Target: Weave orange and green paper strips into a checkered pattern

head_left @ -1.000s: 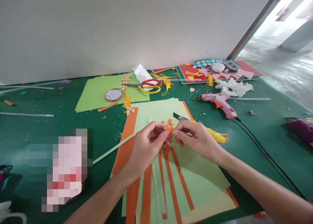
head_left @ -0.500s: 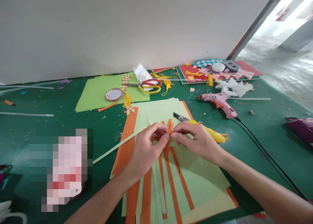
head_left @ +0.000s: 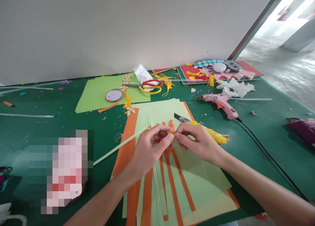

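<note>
Between my fingertips is a small orange paper strip, folded or bent, with a bit of pale green at its edge. My left hand pinches it from the left, thumb against fingers. On the other side my right hand pinches its right end. Below the hands lie pale green paper sheets with several loose orange paper strips on top. A box cutter with a yellow handle rests just beyond my right hand. The palms hide part of the strips.
Scissors, a round tin lid and a yellow tassel lie on light green paper at the back. A pink glue gun with a black cord is at right. A blurred-out pink object lies at left on the green table.
My left thumb has slid slightly up and right along the orange strip, and my right fingertips have shifted a little to the right. Everything else stays in place.
</note>
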Demonstrator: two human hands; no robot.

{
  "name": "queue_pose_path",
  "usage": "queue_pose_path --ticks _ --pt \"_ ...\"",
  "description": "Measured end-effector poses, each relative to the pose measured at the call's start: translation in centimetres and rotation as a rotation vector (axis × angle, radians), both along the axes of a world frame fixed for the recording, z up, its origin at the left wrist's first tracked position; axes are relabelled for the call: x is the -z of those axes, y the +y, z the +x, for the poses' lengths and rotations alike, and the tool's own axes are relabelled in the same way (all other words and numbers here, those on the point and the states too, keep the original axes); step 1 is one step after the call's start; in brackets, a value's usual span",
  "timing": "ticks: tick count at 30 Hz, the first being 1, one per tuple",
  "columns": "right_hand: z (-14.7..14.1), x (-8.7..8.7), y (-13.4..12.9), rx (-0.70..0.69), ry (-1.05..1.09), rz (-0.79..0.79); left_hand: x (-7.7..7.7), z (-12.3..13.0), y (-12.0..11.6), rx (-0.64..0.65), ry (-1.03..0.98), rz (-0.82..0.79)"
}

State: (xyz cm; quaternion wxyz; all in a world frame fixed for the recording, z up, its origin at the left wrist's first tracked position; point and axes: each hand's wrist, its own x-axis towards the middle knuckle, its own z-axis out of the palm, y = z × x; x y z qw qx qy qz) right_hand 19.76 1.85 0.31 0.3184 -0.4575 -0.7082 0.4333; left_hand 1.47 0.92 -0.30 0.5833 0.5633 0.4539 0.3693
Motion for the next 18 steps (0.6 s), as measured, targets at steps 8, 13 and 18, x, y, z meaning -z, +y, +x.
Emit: queue_pose_path --ticks 8,13,18 --pt "0.01 -0.12 -0.01 -0.034 0.015 -0.035 -0.58 0.38 0.05 -0.009 -0.052 0.008" --pt "-0.01 -0.41 -0.07 -0.065 0.040 -0.019 -0.86 0.30 0.08 -0.059 -0.047 -0.010" --pt "0.07 -0.38 -0.13 -0.073 0.036 0.003 -0.76 0.22 0.03 -0.058 -0.033 0.012"
